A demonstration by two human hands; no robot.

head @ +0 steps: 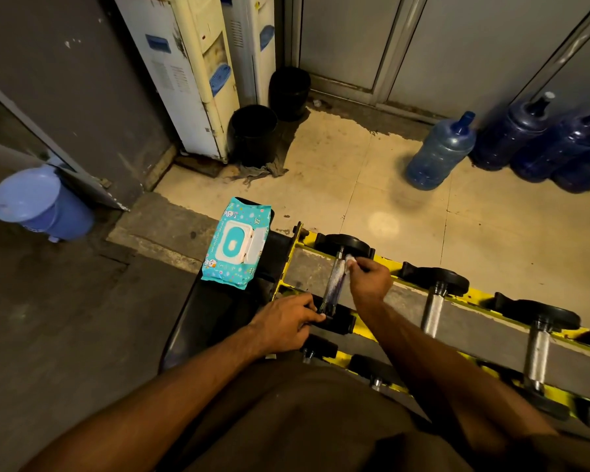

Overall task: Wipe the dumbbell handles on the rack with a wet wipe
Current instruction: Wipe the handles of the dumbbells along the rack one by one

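Wet wipe [349,258] sits pinched in my right grip [370,279] at the far end of the first dumbbell handle [334,284]; that handle's long axis runs from there straight back toward me; the coming stroke, as I judge it, is a pull along that line toward my left grip [286,323], which is curled round the handle's near end. Right of this handle on the rack [310,238] the next handle [432,316] lies parallel, nearer my right grip.

Single head-worn wide-angle view, looking forward and steeply down, close over the rack [382,264] (lower right), floor [372,185] and wall [65,80] farther ahead, edges bent
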